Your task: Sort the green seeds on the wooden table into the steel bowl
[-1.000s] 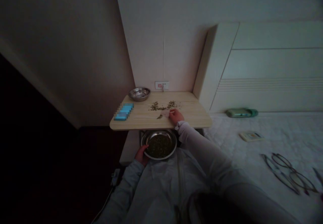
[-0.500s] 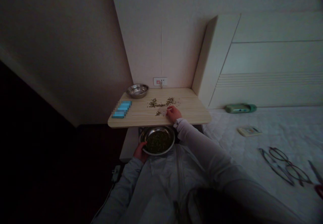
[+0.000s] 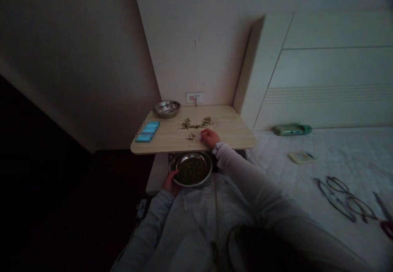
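Note:
My left hand [image 3: 170, 183] grips the rim of a steel bowl [image 3: 209, 171] below the table's front edge, thumb over the rim. Dark green grains [image 3: 193, 171] cover the bowl's bottom. Above the tabletop, my right hand [image 3: 210, 138] is closed on a small translucent spoon-like piece [image 3: 204, 133]; its far end is faint and its exact kind is hard to make out. That end is over a small patch of grains [image 3: 190, 137]. Farther back, more loose grains [image 3: 207, 121] lie scattered on the pale wooden table [image 3: 235, 135].
A second steel bowl [image 3: 167, 109] stands at the table's back left, behind a blurred blue-screened device [image 3: 147, 132]. On the bed [image 3: 270, 169] lie a green object [image 3: 291, 130], a pale remote-like device [image 3: 302, 157], glasses [image 3: 339, 200] and red-handled scissors [image 3: 387, 228]. A wall socket [image 3: 194, 97] is behind.
My right hand has shifted slightly left with the translucent piece, whose far end is now over the near patch of grains. My left hand keeps its grip on the bowl.

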{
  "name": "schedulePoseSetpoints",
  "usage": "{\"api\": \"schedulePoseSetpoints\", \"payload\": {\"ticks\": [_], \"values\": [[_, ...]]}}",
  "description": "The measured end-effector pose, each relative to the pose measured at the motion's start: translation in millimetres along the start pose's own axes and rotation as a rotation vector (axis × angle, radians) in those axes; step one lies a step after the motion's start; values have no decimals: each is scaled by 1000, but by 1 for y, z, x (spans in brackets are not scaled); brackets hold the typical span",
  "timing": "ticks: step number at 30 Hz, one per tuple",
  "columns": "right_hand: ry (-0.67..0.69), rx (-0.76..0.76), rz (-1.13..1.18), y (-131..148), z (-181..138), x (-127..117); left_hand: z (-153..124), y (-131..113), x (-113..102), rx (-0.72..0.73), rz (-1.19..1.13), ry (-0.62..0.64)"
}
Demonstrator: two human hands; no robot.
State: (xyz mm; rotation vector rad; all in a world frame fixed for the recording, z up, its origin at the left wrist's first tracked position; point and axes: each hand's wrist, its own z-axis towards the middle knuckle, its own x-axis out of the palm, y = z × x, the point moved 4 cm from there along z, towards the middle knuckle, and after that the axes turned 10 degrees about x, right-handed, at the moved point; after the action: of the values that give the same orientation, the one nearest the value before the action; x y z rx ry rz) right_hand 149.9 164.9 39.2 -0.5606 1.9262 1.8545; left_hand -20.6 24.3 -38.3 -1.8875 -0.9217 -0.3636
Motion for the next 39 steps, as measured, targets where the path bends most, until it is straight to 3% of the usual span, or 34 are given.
{"api": "schedulePoseSetpoints", "payload": {"ticks": [6, 18, 23, 25, 28, 30, 39], "values": [[-51, -18, 30, 3, 0, 4, -3, -1, 1, -20, 13, -19], [69, -103, 74, -2, -9, 6, 5, 11, 18, -119, 95, 85], [241, -123, 192, 0, -15, 2, 8, 15, 26, -166, 90, 144], [152, -66, 257, -4, -12, -13, 9, 15, 27, -187, 80, 152], [-97, 42, 249, -16, -5, -42, 8, 15, 26, -198, 74, 148], [-150, 49, 181, -22, -3, -52, 8, 15, 25, -197, 73, 145], [-54, 53, 6, -24, -6, -44, 5, 13, 25, -175, 79, 143]]}}
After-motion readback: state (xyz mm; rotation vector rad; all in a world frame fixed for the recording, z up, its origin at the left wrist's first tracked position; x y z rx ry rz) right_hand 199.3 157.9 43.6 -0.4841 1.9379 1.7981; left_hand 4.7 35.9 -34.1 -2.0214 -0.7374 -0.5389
